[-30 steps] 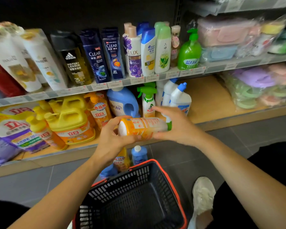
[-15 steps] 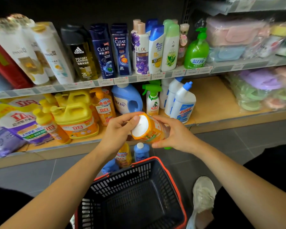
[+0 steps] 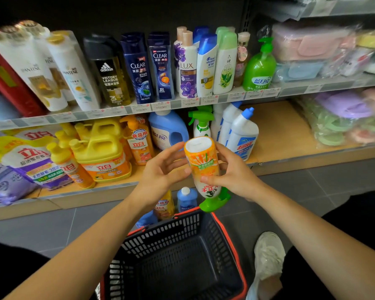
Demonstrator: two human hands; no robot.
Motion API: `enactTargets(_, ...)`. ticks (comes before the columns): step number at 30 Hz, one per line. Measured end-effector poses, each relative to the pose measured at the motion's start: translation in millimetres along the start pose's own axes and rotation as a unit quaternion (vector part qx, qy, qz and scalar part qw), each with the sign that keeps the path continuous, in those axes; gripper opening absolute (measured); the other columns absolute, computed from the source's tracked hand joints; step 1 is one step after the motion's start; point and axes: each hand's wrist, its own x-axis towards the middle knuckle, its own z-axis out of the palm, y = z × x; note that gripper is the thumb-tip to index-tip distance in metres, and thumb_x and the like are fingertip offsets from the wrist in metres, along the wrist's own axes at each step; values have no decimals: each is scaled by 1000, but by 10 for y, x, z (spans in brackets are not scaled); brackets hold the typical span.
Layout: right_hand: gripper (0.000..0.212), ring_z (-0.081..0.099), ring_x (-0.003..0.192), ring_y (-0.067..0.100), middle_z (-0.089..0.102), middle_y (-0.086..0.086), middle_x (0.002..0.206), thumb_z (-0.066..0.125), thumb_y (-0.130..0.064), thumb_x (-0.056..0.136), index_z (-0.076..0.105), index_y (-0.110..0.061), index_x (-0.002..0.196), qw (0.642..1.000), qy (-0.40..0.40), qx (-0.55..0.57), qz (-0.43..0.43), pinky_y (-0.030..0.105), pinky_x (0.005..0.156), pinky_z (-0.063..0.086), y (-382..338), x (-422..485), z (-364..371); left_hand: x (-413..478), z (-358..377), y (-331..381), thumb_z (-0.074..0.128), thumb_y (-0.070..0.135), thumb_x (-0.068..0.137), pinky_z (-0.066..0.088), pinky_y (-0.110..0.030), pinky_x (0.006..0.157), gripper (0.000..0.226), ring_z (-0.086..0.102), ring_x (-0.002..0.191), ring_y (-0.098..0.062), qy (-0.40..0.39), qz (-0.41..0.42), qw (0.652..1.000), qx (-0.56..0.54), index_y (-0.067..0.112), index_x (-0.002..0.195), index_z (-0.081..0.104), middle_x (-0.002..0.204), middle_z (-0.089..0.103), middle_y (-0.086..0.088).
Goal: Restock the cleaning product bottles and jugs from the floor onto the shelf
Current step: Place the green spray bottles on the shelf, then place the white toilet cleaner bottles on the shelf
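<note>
An upside-down orange-and-white plastic spray bottle [image 3: 202, 161] with a green trigger sits just in front of the lower wooden shelf [image 3: 279, 135], above the far rim of the black plastic basket [image 3: 230, 234], the right hand [image 3: 236, 176] with fingers clamped round its middle, the left hand [image 3: 160, 172] with curved fingers and thumb holding its left side.

Your left forearm [image 3: 108, 230] and the basket [image 3: 231, 239] hide most of the floor bottles [image 3: 186, 199], and your right hand [image 3: 236, 174] partly covers the orange bottle [image 3: 201, 161] label.
</note>
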Motion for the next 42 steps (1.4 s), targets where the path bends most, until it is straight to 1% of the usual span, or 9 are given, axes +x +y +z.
enactTargets(8, 70, 64, 117, 17, 69, -7, 121, 84, -5, 75, 51, -36, 129, 986, 50, 158, 30, 52, 100, 52, 26, 47, 10, -94, -74, -590, 88, 21, 78, 52, -43, 104, 64, 65, 119, -10, -62, -93, 968, 223, 21, 136, 61, 126, 71, 6)
enactTargets(13, 61, 65, 117, 24, 66, 4, 125, 77, 0, 79, 52, -35, 123, 956, 77, 276, 62, 58, 91, 55, 41, 71, -29, -141, -54, -751, 83, 15, 83, 55, -20, 76, 34, 72, 85, -3, -58, -109, 969, 214, 18, 114, 69, 99, 77, 8)
enactTargets(15, 62, 65, 117, 25, 65, 4, 126, 77, -2, 80, 51, -30, 128, 947, 109, 293, 69, 53, 87, 58, 47, 88, -72, -106, -52, -722, 78, 8, 86, 56, -22, 73, 25, 73, 84, -9, -15, -108, 977, 184, 15, 108, 70, 96, 79, 2)
enactTargets(20, 92, 65, 113, 16, 58, -5, 128, 83, -4, 77, 32, -34, 147, 944, 207, 245, 78, 44, 79, 61, 190, 174, -275, 16, -39, -575, 72, 3, 90, 56, -54, 84, 14, 70, 91, -34, 80, -111, 986, 92, 10, 101, 67, 93, 71, -22)
enactTargets(24, 59, 69, 105, 25, 66, 3, 125, 83, -25, 79, 50, -26, 128, 935, 193, 225, 194, 45, 83, 59, 427, 211, -368, 219, 31, -386, 67, 2, 93, 61, -49, 78, 11, 70, 83, -30, 102, -64, 989, 90, 9, 101, 64, 86, 69, -12)
enactTargets(28, 50, 65, 104, 26, 67, 1, 116, 81, -42, 79, 61, -22, 120, 934, 147, 105, 308, 38, 80, 56, 649, 206, -513, 497, 175, -313, 70, 4, 92, 63, -42, 64, 13, 73, 76, -33, 111, -45, 982, 147, 7, 102, 62, 93, 67, -20)
enactTargets(34, 51, 63, 105, 22, 67, 10, 119, 83, -15, 79, 61, -8, 124, 946, 216, -71, 231, 31, 81, 52, 629, 560, -934, 937, 343, -657, 77, 12, 85, 59, -48, 61, 19, 68, 69, -28, 5, -39, 937, 348, 21, 84, 60, 91, 58, -8)
enactTargets(40, 87, 58, 119, 26, 59, 9, 132, 81, -27, 81, 32, -20, 152, 954, 165, -176, 178, 44, 100, 49, 411, 1009, -1445, 1345, 386, -1145, 79, 25, 83, 55, -44, 80, 25, 65, 89, -26, -114, -68, 870, 475, 11, 103, 73, 100, 69, -13)
enactTargets(42, 83, 59, 116, 25, 60, 7, 127, 79, -28, 83, 33, -23, 151, 961, 154, -163, 161, 46, 100, 50, 456, 1108, -1468, 1431, 399, -1309, 78, 27, 85, 53, -42, 81, 28, 63, 91, -28, -151, -94, 854, 489, 10, 106, 72, 103, 67, -16)
